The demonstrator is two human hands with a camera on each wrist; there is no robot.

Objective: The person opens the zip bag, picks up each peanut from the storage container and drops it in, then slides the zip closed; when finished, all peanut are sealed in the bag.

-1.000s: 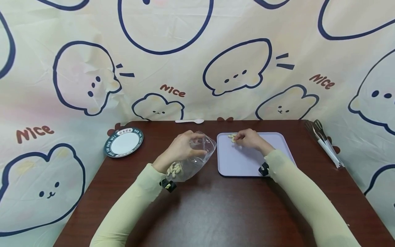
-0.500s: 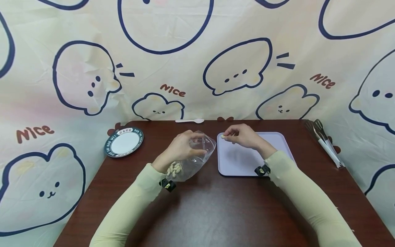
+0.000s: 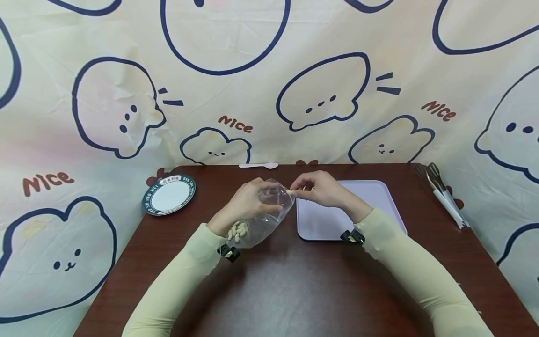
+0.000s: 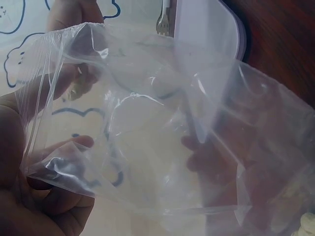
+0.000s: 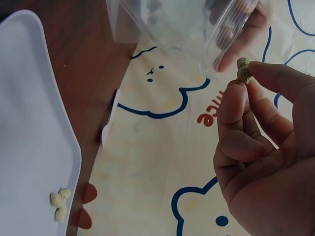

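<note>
My left hand (image 3: 244, 201) grips the mouth of a clear plastic bag (image 3: 263, 229), its fingers and thumb spread apart at the rim. Several pale peanuts (image 3: 238, 230) lie at the bag's lower end. Thumb and fingertips of my right hand (image 3: 324, 189) pinch one peanut (image 5: 243, 70) right by the bag's mouth. Below that hand is a lilac tray (image 3: 332, 224), partly covered by it in the head view. A few more peanuts (image 5: 59, 199) sit near the tray's edge in the right wrist view; the hand hides them from the head camera.
A green-rimmed plate (image 3: 169, 194) is at the table's left edge. A white spoon (image 3: 258, 165) lies along the back edge. Whisk-like utensils with white handles (image 3: 448, 203) rest at the right edge. A cartoon-print cloth (image 3: 269, 93) hangs behind the brown table (image 3: 294, 290).
My right hand has picked up a peanut from the tray's far left corner and moved left with it to the bag's mouth. The left hand and bag stay in place.
</note>
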